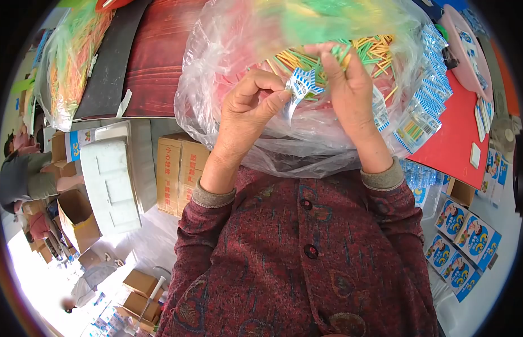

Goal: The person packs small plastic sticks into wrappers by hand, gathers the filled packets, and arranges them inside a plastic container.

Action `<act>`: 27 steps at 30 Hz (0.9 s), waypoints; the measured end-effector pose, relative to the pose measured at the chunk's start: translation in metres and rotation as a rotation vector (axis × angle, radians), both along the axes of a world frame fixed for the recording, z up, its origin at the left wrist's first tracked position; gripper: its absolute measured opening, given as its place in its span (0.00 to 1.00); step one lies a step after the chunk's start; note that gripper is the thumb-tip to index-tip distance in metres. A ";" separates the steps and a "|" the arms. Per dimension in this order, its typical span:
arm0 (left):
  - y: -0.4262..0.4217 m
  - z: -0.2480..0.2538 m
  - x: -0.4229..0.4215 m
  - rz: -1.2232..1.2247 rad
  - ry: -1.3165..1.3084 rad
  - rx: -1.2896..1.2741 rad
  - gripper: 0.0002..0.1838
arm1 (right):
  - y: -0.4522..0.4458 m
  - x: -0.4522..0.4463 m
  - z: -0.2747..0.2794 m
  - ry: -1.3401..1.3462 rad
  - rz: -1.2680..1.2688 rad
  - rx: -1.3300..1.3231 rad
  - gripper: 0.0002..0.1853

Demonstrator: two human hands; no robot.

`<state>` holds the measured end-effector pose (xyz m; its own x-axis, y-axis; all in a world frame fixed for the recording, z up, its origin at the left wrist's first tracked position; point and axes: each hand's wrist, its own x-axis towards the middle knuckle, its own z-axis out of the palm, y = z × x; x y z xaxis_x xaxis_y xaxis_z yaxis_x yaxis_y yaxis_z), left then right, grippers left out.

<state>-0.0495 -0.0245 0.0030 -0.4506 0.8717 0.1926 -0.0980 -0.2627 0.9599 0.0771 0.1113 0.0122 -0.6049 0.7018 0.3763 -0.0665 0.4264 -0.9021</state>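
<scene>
My left hand [244, 112] pinches a small blue-and-white printed packet [302, 85] between thumb and forefinger. Beside it, my right hand [354, 98] is closed on a few thin green and yellow sticks [343, 54]; the fingertips are partly blurred. Both hands are over a large clear plastic bag [197, 78], opened out on the table. Inside lies a heap of loose green, yellow and orange sticks [379, 50]. Another packet [380, 109] rests under my right wrist, partly hidden by it.
Overlapping filled packets [421, 112] lie on the right of the red table [464, 146], near a pink basin [480, 78] holding more packets. At left is a bag of coloured sticks [76, 73]. Cartons [180, 174] and a white foam box [110, 185] stand below. Other people are at far left.
</scene>
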 end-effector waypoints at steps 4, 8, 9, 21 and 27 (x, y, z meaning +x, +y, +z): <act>-0.002 -0.003 -0.004 0.053 0.057 0.076 0.06 | -0.017 0.006 -0.010 -0.237 0.083 0.021 0.11; -0.005 -0.005 -0.003 0.067 0.123 0.104 0.06 | -0.015 0.011 -0.002 -0.304 0.101 -0.181 0.09; -0.006 -0.004 -0.002 0.068 0.123 0.105 0.06 | -0.010 0.013 0.004 -0.304 0.101 -0.180 0.09; 0.000 -0.003 0.007 0.158 0.316 0.118 0.06 | -0.027 0.015 0.067 0.555 0.232 -0.698 0.11; 0.000 -0.002 0.005 0.159 0.275 0.127 0.07 | -0.028 0.021 0.054 0.284 0.218 -0.174 0.11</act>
